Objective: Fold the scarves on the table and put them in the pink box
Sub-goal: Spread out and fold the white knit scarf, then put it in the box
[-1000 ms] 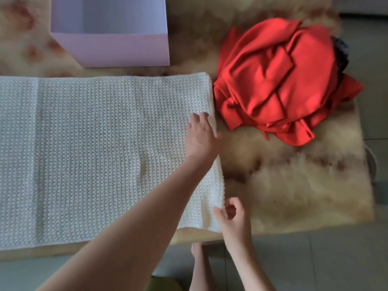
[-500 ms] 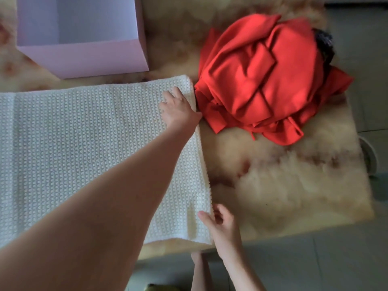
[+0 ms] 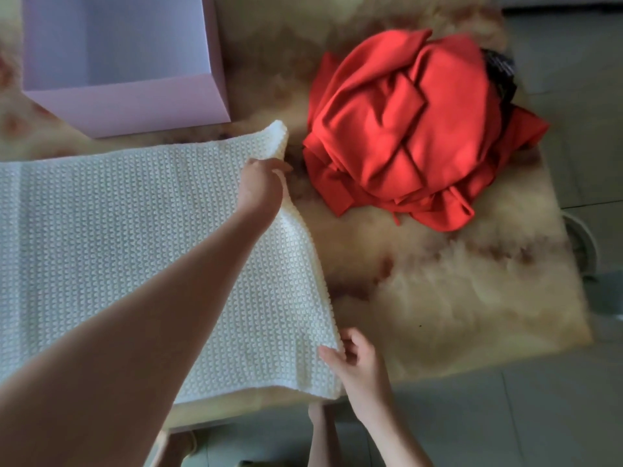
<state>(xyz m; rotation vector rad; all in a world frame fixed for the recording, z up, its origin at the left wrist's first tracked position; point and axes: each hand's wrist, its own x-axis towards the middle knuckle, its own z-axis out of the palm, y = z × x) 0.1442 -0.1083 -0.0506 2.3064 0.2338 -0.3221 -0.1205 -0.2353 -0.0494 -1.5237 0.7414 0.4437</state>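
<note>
A white knitted scarf (image 3: 111, 237) lies spread flat across the left half of the marble table (image 3: 455, 298). My left hand (image 3: 261, 185) grips its far right corner and lifts it, so the corner stands up off the table. My right hand (image 3: 354, 364) pinches the near right corner at the table's front edge. A crumpled red scarf (image 3: 408, 129) lies in a heap at the back right. The pink box (image 3: 131, 106) stands open at the back left, and nothing shows in the part of its inside that I can see.
A dark piece of cloth (image 3: 500, 69) pokes out behind the red heap. Grey tiled floor (image 3: 522, 416) runs along the table's front and right sides. A white round object (image 3: 583, 244) sits on the floor past the right edge.
My left hand went from lying flat on the white scarf to gripping its far right corner and raising it. My right hand closed on the near corner. The view shifted.
</note>
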